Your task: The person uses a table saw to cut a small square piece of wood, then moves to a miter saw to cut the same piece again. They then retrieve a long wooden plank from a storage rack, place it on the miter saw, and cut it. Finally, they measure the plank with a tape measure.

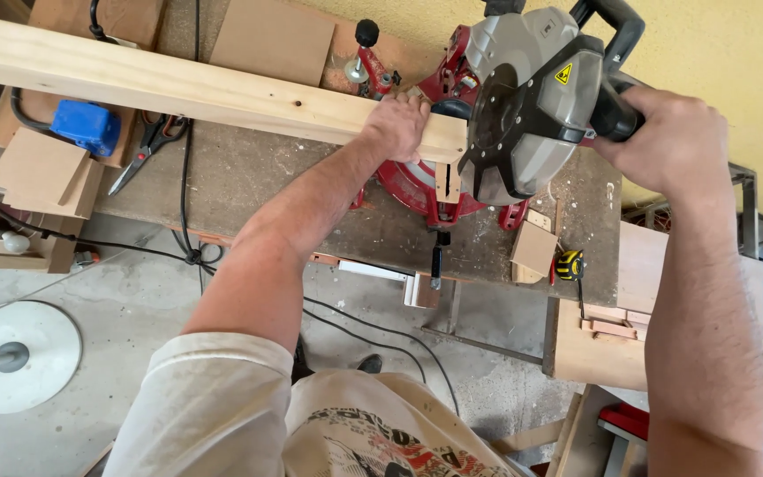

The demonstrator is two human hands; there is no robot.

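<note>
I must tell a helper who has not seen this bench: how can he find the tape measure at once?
Start at the red mitre saw on the workbench. Below its base, near the bench's front edge, beside small wooden offcuts, lies the tape measure. It alone is yellow and black.

Scissors (146,146), tape measure (569,264) (yellow-black)
</note>
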